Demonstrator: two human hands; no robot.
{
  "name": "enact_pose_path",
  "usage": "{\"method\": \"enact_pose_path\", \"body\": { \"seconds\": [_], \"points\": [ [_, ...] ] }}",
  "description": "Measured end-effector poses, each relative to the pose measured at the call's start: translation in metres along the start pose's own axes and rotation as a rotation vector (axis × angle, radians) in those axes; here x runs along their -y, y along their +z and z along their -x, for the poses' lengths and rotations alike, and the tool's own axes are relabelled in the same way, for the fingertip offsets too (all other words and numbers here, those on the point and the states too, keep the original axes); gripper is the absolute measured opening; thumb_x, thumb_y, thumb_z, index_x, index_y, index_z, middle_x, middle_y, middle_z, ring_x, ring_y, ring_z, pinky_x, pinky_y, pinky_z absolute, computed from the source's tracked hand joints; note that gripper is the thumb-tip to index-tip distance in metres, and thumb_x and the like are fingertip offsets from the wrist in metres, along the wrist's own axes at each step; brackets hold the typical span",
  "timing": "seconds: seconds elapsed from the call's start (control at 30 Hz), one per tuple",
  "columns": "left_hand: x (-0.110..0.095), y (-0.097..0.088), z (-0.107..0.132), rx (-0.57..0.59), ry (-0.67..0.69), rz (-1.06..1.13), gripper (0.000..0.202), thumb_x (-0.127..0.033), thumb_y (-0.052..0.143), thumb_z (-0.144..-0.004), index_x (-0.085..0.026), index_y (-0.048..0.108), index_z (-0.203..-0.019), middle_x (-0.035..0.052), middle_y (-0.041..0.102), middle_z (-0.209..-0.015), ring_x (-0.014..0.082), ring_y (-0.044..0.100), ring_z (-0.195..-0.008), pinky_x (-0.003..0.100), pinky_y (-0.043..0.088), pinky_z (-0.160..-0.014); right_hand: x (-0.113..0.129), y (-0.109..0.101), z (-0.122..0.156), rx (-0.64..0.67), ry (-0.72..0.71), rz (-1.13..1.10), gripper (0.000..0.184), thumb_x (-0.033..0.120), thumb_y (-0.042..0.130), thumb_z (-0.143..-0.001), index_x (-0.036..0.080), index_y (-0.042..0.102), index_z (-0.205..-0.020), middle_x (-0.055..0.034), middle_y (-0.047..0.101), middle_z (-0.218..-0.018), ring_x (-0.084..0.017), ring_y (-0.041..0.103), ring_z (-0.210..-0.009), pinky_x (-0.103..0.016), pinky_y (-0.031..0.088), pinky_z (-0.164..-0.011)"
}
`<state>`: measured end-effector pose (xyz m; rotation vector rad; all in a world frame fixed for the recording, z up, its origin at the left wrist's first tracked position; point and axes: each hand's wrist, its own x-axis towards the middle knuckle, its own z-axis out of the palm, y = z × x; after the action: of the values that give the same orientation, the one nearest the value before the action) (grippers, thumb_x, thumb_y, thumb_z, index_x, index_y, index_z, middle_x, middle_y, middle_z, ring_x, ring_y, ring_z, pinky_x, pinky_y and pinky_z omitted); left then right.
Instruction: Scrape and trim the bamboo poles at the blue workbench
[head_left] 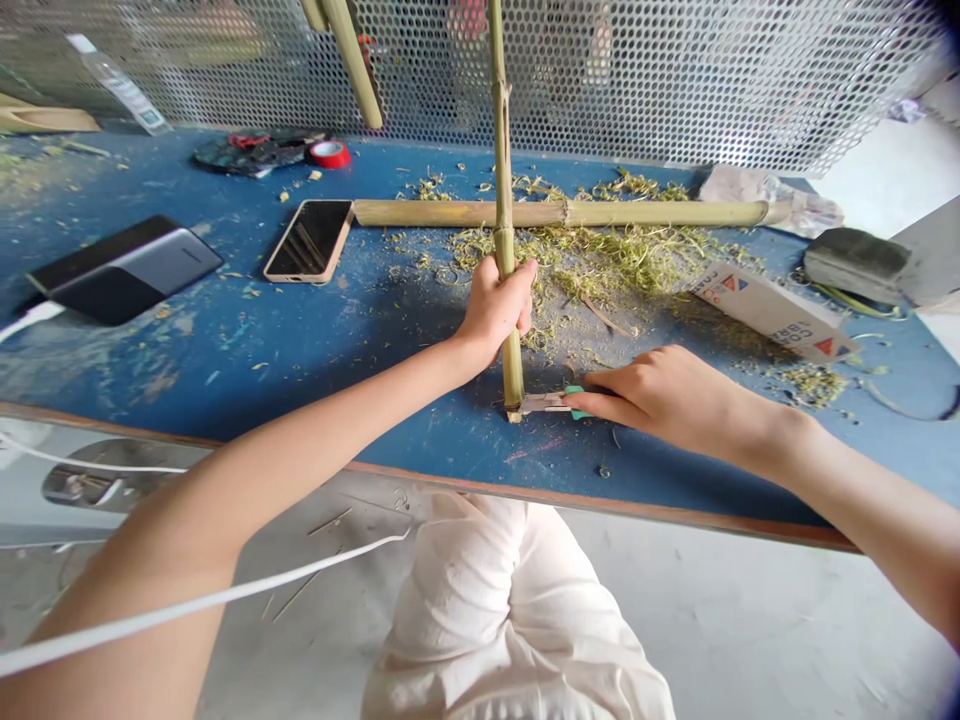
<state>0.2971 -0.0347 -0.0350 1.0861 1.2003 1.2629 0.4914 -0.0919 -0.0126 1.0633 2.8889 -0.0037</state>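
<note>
My left hand [497, 308] is closed round an upright bamboo pole [512, 365]. The pole's lower end has a ragged, split tip close to the bench's front edge. My right hand [651, 402] is shut on a pair of green-handled pliers [546, 402]. Their metal jaws point left and touch the pole at its bottom end. Most of the handles are hidden in my fingers. Behind my left hand a second bamboo pole [652, 214] lies crosswise on the blue bench, with the upright one passing in front of it.
Green shavings [637, 255] litter the blue bench [285, 365]. On the left are a phone [311, 240], a power bank [127, 268] and red tape [328, 153]. A printed carton [776, 312] lies right. Perforated metal [675, 80] stands behind; a white cable [225, 597] crosses below.
</note>
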Motion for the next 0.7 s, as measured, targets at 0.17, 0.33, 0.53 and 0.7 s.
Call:
{"method": "enact_pose_path", "body": {
  "seconds": [0.17, 0.33, 0.53, 0.7],
  "points": [
    [-0.0001, 0.0009, 0.0005, -0.015, -0.002, 0.005, 0.017, -0.032, 0.060, -0.092, -0.024, 0.046, -0.089, -0.0110, 0.034, -0.047, 0.0071, 0.035, -0.037, 0.022, 0.028, -0.041, 0.0006, -0.0012, -0.0006, -0.018, -0.001, 0.005, 0.080, 0.063, 0.012, -0.103, 0.017, 0.072, -0.079, -0.0055, 0.057, -0.050, -0.013, 0.044, -0.046, -0.032, 0.017, -0.055],
    [-0.0006, 0.0022, 0.0009, -0.020, -0.012, 0.009, 0.016, -0.035, 0.057, -0.095, -0.024, 0.045, -0.093, -0.0117, 0.034, -0.048, 0.0060, 0.035, -0.037, 0.020, 0.028, -0.041, 0.0015, -0.0003, 0.0001, -0.014, 0.000, 0.008, 0.081, 0.064, 0.011, -0.102, 0.017, 0.073, -0.079, -0.0054, 0.056, -0.049, -0.014, 0.046, -0.047, -0.032, 0.017, -0.056],
    [-0.0003, 0.0023, 0.0015, -0.017, -0.010, 0.031, 0.018, -0.038, 0.057, -0.095, -0.024, 0.045, -0.094, -0.0122, 0.034, -0.049, 0.0055, 0.034, -0.037, 0.020, 0.028, -0.041, 0.0021, -0.0003, 0.0013, -0.009, 0.013, 0.001, 0.081, 0.064, 0.011, -0.102, 0.017, 0.073, -0.079, -0.0051, 0.056, -0.049, -0.014, 0.046, -0.046, -0.032, 0.017, -0.056],
    [-0.0010, 0.0022, 0.0023, -0.007, -0.007, 0.028, 0.015, -0.037, 0.054, -0.096, -0.025, 0.045, -0.093, -0.0118, 0.034, -0.048, 0.0061, 0.035, -0.037, 0.021, 0.028, -0.040, 0.0025, -0.0018, 0.0004, -0.012, 0.007, -0.003, 0.080, 0.064, 0.012, -0.102, 0.017, 0.072, -0.077, -0.0051, 0.056, -0.050, -0.013, 0.044, -0.045, -0.032, 0.017, -0.055]
  ]
}}
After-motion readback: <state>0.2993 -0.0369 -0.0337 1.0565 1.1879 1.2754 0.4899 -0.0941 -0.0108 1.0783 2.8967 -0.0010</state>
